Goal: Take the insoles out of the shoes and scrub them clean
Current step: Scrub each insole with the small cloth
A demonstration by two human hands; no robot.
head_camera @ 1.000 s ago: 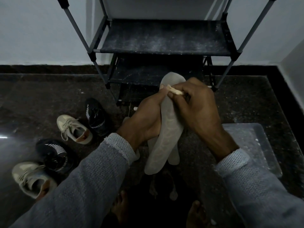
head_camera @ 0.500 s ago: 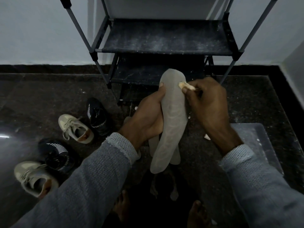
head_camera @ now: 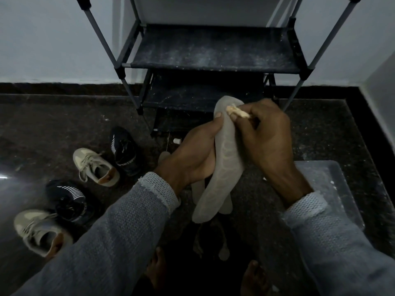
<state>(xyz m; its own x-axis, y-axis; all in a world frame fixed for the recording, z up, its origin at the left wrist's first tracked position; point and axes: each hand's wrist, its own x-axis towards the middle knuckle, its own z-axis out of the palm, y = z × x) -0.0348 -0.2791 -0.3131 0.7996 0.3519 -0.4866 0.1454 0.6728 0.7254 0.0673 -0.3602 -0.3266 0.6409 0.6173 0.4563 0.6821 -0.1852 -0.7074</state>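
Insole [head_camera: 222,165], pale grey and long, stands nearly upright in the air above a dark stone floor [head_camera: 64,124], in front of a dusty black shoe rack [head_camera: 213,50]. The left hand [head_camera: 192,154] grips it along its left edge, fingers wrapped behind and thumb lying on the front near the top. The right hand [head_camera: 267,142] is curled around a small cream-coloured brush [head_camera: 237,111], whose bristled tip touches the insole's upper end. Both wrists emerge from grey knitted sleeves [head_camera: 128,221]. More pale insoles [head_camera: 226,207] lie on the floor just behind and below the held one. To the left, two beige sneakers [head_camera: 96,165] and two black shoes with white stripes [head_camera: 124,150] sit scattered on the floor, well apart from the hands. A clear plastic tray [head_camera: 333,189] rests on the floor at the right, partly hidden by the right forearm. Bare toes [head_camera: 158,265] show at the bottom edge. A small white cap [head_camera: 177,141] lies near the rack's foot.
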